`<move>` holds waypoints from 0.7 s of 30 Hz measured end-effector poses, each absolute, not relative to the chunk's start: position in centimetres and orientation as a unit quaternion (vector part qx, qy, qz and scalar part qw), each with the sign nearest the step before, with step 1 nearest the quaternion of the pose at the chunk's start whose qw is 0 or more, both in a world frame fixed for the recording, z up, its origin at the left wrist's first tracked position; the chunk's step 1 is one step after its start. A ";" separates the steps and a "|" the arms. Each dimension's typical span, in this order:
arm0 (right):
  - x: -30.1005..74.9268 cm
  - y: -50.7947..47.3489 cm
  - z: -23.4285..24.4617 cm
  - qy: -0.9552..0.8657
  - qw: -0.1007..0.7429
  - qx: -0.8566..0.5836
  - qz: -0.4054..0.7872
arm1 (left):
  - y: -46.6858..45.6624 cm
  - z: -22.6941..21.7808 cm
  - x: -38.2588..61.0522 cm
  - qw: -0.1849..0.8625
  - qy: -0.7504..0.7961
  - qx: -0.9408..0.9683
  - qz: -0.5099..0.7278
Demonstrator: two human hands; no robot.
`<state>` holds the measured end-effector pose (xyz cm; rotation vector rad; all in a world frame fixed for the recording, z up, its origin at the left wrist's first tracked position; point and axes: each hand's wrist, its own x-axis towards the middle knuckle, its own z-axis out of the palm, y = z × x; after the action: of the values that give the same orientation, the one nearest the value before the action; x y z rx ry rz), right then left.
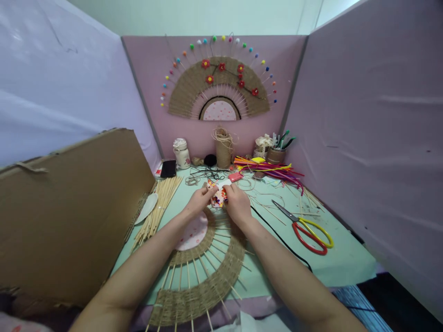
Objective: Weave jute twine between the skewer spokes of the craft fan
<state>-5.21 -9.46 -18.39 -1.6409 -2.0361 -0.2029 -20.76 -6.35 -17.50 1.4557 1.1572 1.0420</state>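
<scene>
In the middle of the view, my left hand [200, 201] and my right hand [238, 204] hold a small, colourful patterned piece [218, 197] between them. It has orange, red and purple figures on a pale ground; whether it is a packet, paper or cloth I cannot tell. The fingers of both hands are closed on its two sides. Under my forearms lies a half-woven fan [194, 297] of thin sticks and brown twine, with a pink dotted half-round centre [195, 233]. My left forearm covers part of it.
Yellow-and-red-handled scissors [304, 228] lie at right beside a black cord [277, 237]. Bamboo sticks [159, 203] and a cardboard sheet [76, 207] are at left. Behind stand a white jar [182, 154], a twine roll [224, 150] and pipe cleaners [270, 168]. A finished fan [187, 92] hangs above.
</scene>
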 end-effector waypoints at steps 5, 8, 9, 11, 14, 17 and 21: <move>-5.7 -9.8 -18.5 -0.757 0.260 -0.593 -0.084 | -6.2 -18.3 -20.5 0.514 0.455 0.561 0.463; -5.7 -9.9 -18.5 -0.759 0.263 -0.590 -0.083 | -6.3 -18.5 -20.4 0.516 0.446 0.550 0.483; -5.7 -9.9 -18.5 -0.759 0.262 -0.590 -0.082 | -6.4 -18.5 -20.4 0.514 0.446 0.547 0.488; -5.7 -10.0 -18.4 -0.760 0.261 -0.589 -0.080 | -6.5 -18.4 -20.3 0.512 0.445 0.543 0.494; -5.7 -10.0 -18.3 -0.761 0.258 -0.591 -0.076 | -6.6 -18.4 -20.2 0.508 0.445 0.543 0.500; -5.6 -10.1 -18.2 -0.761 0.254 -0.593 -0.071 | -6.6 -18.4 -20.2 0.507 0.446 0.540 0.502; -5.6 -10.0 -18.3 -0.762 0.258 -0.590 -0.072 | -6.7 -18.3 -20.2 0.511 0.446 0.535 0.504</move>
<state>-5.64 -10.02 -18.26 -1.6003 -2.0658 -0.1943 -20.17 -6.68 -18.29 1.2868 1.0730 1.2125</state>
